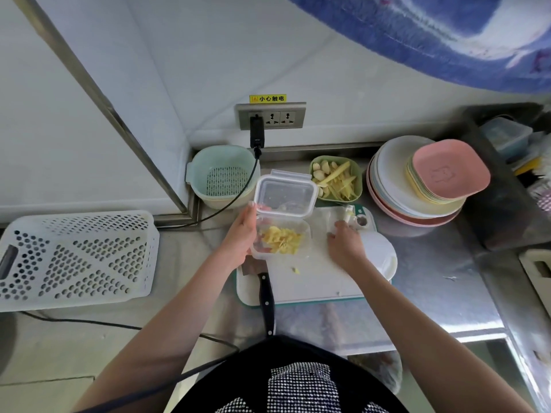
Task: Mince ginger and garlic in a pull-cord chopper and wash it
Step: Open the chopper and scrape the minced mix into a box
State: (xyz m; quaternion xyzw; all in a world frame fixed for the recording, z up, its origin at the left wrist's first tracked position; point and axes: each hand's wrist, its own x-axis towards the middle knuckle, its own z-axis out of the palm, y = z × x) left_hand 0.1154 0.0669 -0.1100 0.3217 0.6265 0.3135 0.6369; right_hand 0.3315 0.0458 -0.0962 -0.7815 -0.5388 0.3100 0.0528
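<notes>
The scene is evenly and brightly lit. Soft glare is seen on the steel surface [432, 293]. Straight edges are bowed by wide-angle distortion, and the corners are perhaps slightly blurred.

Two hands are in view, the left hand [243, 231] and the right hand [343, 244]. The bench [432, 281] carries one white cutting board [313, 281], one black-handled knife [266, 296], one clear lidded container [280, 238], one green dish [335, 177] at the far side, one green colander [222, 177] far left, one perforated white basket [77, 257] at left, and one stack of plates [417, 189] at right; how many plates cannot be told.
</notes>
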